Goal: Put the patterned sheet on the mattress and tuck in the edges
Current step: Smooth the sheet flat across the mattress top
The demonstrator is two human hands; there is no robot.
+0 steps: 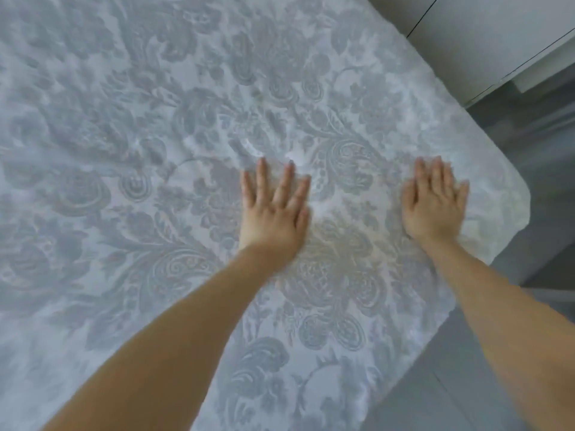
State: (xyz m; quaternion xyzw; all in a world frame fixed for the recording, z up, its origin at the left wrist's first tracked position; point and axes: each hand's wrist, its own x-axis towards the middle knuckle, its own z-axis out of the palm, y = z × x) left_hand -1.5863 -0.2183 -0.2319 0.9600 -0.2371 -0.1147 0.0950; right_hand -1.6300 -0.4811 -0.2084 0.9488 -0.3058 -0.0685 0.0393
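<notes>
The patterned sheet (140, 113) lay spread over the top of the bed, right out to the rounded corner on the right. The mattress was hidden beneath it. Both hands were released and flat, fingers straight and palms down on the cloth, gripping nothing. The left hand (273, 209) was further in from the bed's right edge, and the right hand (434, 206) was near that corner. A few low ridges (245, 147) of cloth sat just beyond the left fingertips.

The likeliest trouble was drag. Flat palms pushing hard could slide the whole sheet sideways, leaving one side short for tucking or pulling the cloth off the near corner. The ridges might also be pressed into set creases rather than eased out.

Along the right edge the cloth went over the side, but whether it was tucked under could not be told. A white cabinet (497, 35) stood close to the bed's far corner above the grey floor (538, 169), so tucking there looked cramped.

No brand, label or writing could be read anywhere, and the sheet's print was purely floral.
</notes>
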